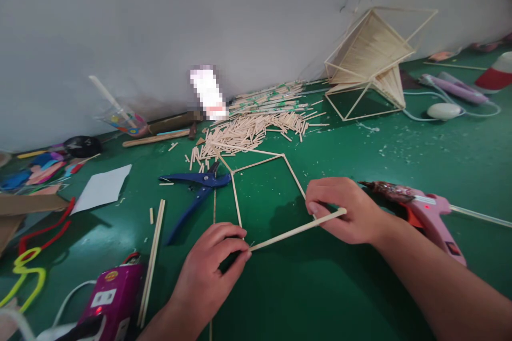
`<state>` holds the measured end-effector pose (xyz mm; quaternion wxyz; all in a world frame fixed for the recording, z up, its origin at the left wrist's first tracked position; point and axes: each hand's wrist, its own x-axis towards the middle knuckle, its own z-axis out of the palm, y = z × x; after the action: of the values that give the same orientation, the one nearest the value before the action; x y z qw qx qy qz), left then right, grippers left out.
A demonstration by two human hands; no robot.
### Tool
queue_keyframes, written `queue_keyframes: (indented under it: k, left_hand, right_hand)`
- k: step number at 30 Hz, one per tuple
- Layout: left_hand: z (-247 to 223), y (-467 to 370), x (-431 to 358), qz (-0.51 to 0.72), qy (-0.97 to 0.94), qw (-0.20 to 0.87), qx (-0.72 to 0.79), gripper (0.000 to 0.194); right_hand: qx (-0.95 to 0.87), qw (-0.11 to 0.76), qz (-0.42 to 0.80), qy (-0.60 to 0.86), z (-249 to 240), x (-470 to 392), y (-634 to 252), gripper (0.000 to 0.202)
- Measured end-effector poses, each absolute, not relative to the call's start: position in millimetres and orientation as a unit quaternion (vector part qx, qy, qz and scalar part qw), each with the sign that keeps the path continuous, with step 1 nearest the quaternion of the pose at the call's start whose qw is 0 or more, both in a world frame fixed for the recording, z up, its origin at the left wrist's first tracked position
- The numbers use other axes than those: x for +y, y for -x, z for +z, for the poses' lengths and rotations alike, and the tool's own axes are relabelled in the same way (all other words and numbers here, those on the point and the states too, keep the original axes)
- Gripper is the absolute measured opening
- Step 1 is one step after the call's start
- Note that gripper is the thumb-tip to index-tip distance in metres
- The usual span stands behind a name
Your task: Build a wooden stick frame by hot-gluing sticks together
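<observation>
A square frame of thin wooden sticks (pixel 258 164) stands over the green table. My left hand (pixel 218 266) pinches its near left corner, where a side stick meets the near stick. The near stick (pixel 294 231) runs up to the right into my right hand (pixel 344 208), whose fingers are closed around it near its right end. That end pokes out past the fingers. Blue cutters (pixel 200 184) lie open just left of the frame. To the right of my right hand rests a pink glue gun (pixel 428 205), its dark nozzle pointing left.
Many short sticks (pixel 252 130) are piled behind the frame. A larger stick structure (pixel 370 58) stands at the back right. Left are long sticks (pixel 154 261), a purple device (pixel 112 295), white paper (pixel 104 187) and pipe cleaners (pixel 34 264). A white-and-pink cord (pixel 480 216) trails right.
</observation>
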<state>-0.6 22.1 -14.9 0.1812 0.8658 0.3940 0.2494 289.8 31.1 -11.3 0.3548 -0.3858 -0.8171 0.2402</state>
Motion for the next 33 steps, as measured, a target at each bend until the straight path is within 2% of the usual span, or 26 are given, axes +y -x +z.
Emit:
queue_keyframes:
  k: [20,27,33]
  left_hand:
    - [-15.2,-2.3,18.8,0.233,-0.847,0.202,0.433,0.007]
    - [-20.1,4.7,19.4,0.237,-0.856,0.189,0.418,0.026]
    - [-20.9,7.4,19.1,0.198,-0.858,0.186,0.435,0.024]
  right_hand:
    - [-0.811,0.369,0.25,0.379,-12.1,31.6,-290.5,0.012]
    - [-0.807,0.37,0.26,0.381,-11.6,31.2,-290.7,0.014]
    - [-0.805,0.373,0.262,0.379,-13.7,30.7,-291.8,0.015]
